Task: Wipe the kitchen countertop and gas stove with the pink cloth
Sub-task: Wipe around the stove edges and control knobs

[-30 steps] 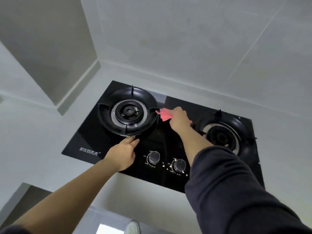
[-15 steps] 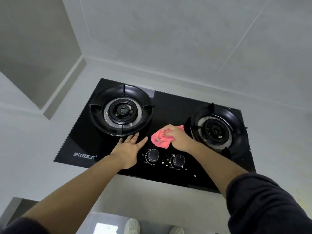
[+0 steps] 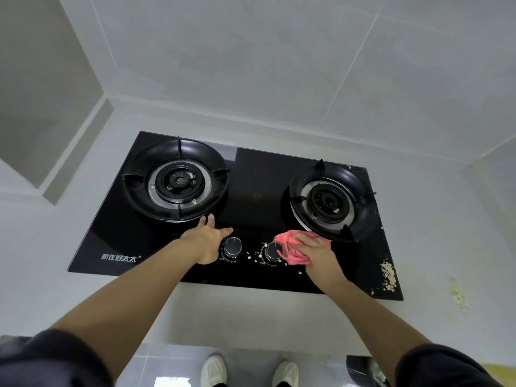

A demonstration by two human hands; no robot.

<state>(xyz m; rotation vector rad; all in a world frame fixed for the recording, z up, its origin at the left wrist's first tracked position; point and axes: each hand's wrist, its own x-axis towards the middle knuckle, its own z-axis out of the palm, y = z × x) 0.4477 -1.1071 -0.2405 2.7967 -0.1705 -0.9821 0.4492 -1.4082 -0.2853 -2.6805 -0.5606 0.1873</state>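
A black glass gas stove (image 3: 257, 174) with two burners is set into the pale grey countertop (image 3: 55, 241). My right hand (image 3: 317, 255) presses the crumpled pink cloth (image 3: 290, 248) onto the glass, just right of the right knob (image 3: 272, 252) and in front of the right burner (image 3: 331, 201). My left hand (image 3: 208, 241) lies flat with fingers spread on the stove, between the left burner (image 3: 176, 181) and the left knob (image 3: 232, 245). Small crumbs lie around the right knob.
A heap of pale crumbs (image 3: 388, 273) sits on the stove's front right corner, with more specks (image 3: 458, 294) on the countertop beside it. Tiled walls enclose the back and left. My two white shoes (image 3: 248, 370) show on the floor below the counter's edge.
My right hand has dragged the pink cloth from the stove's middle, between the burners, toward me and rightward to the right knob. My left hand stays flat by the left burner.
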